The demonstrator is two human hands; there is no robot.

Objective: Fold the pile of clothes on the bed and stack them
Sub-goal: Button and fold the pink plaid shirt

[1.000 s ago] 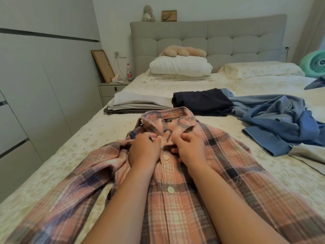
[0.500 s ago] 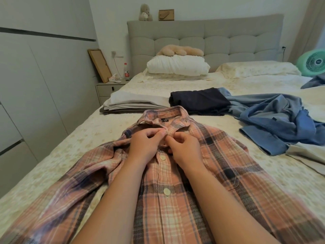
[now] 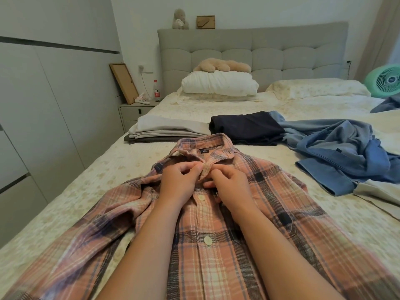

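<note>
Fingers of both hands are curled and pinching the front edge of the plaid shirt [image 3: 249,224] just below its collar: the left hand [image 3: 180,182] grips the cloth from nine o'clock, the right hand [image 3: 230,187] from three o'clock, fingertips nearly meeting at the top button. Both forearms lie over the shirt's front and hide part of the button row.

Around them, largest first: the bed [image 3: 134,169] with its pale patterned cover carries everything, and the shirt lies spread on it front up, collar toward twelve o'clock, sleeves trailing to seven and five o'clock. At two o'clock a rumpled heap of blue clothes [image 3: 337,156] lies unfolded, near the shirt's shoulder. At eleven o'clock sits a folded stack of pale clothes [image 3: 166,128], and beside it at twelve o'clock a folded dark garment [image 3: 246,127], just beyond the collar. Farther toward twelve o'clock a white pillow [image 3: 218,84] has a plush toy [image 3: 220,65] on top. A green fan [image 3: 387,81] stands at the right edge.
</note>
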